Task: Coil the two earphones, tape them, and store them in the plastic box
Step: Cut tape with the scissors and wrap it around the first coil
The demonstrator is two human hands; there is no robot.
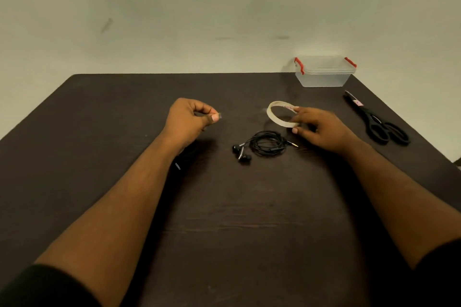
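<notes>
Over the dark table (99, 117), both forearms reach forward. His left hand (189, 117) is raised, curled, thumb and forefinger pinching a small tape piece (219, 115). His right hand (316, 129) holds the tape roll (274, 113) on edge, fingers round its rim. Between them lie coiled earphones (265, 143). Farther back right stands the lidded box (324, 72), scissors (376, 119) beside it.

Bare forearms, dark short sleeves
Black sleeves (42, 284) end near the elbows; left hand (189, 117) and right hand (316, 127) wear nothing.
</notes>
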